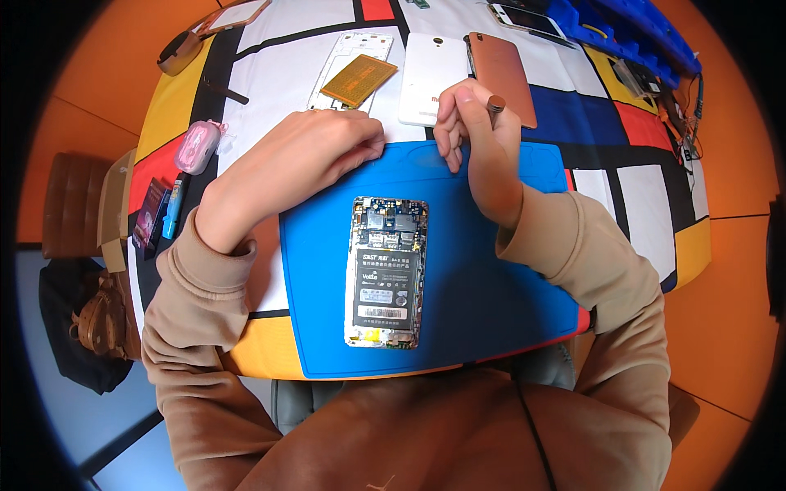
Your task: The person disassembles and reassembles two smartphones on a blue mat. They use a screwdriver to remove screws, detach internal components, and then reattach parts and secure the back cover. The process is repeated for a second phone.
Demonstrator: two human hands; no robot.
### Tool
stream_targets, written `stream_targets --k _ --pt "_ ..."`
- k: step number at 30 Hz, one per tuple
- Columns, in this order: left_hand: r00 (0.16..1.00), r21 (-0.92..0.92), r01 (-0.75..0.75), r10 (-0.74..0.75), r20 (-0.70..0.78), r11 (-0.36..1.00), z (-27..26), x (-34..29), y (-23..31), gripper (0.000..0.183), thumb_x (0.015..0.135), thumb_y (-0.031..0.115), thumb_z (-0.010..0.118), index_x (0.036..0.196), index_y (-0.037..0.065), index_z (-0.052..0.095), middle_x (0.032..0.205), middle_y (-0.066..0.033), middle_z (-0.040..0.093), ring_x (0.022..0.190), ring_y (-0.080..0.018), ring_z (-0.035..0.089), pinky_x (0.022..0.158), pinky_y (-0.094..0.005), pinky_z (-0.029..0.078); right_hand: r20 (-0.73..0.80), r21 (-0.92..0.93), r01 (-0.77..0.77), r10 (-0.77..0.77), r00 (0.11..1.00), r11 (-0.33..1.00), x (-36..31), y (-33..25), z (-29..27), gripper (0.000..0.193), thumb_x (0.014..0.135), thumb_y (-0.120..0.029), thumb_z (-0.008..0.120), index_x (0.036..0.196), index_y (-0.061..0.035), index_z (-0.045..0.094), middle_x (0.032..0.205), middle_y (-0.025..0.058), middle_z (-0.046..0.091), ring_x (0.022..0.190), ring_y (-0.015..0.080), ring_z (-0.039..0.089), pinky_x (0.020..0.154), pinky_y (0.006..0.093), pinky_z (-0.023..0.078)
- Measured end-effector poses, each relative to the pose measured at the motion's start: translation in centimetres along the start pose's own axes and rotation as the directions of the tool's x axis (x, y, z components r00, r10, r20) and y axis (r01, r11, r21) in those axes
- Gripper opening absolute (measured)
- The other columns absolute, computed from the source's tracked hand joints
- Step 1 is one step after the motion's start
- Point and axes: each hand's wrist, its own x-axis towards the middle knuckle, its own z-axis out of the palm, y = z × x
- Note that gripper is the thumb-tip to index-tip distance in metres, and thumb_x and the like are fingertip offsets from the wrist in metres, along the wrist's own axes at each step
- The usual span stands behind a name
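An opened smartphone (413, 303) lies on the blue work mat (311, 303), its circuit board (393, 217) and black battery (389, 278) exposed. Past the mat's far edge, my left hand (336, 143) has its fingers curled inward; whatever they may pinch is hidden. To its right, my right hand (487, 147) is raised over the far part of the mat, gripping a slim tool with a round brown end (495, 104). The rest of that tool is concealed by the hand. Neither hand touches the opened phone.
Beyond my hands lie a white phone frame (352, 47) under a yellow-brown plate (358, 79), a white back cover (422, 74) and a copper-coloured one (503, 78). A pink case (199, 147) sits left, a blue parts bin (626, 33) far right, and a phone (530, 20) beside it.
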Motion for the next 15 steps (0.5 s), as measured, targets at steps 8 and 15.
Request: stream_targets --k 8,15 --pt "0.996 0.022 -0.031 0.033 -0.082 0.999 0.3 -0.1 -0.5 0.015 0.096 0.013 0.057 0.099 0.001 0.065 0.089 -0.0164 0.069 0.082 -0.0324 0.067 0.076 -0.0376 0.054 -0.005 0.006 0.003 -0.003 1.0 1.0 -0.1 0.0 0.1 0.034 0.106 -0.031 0.043 0.086 -0.0047 0.055 0.058 0.0019 0.053 0.046 0.0034 0.039 0.044 0.0194 0.03" --pt "0.992 -0.038 0.037 -0.041 -0.118 0.999 -4.0 -1.7 1.3 0.017 0.094 0.018 0.063 0.101 0.002 0.068 0.083 -0.014 0.069 0.068 -0.0265 0.066 0.066 -0.0325 0.053 -0.051 -0.009 0.034 -0.034 0.998 0.999 0.2 0.4 0.1 0.026 0.105 -0.026 0.045 0.094 -0.0042 0.054 0.061 0.0018 0.054 0.047 0.0031 0.039 0.045 0.02 0.03"
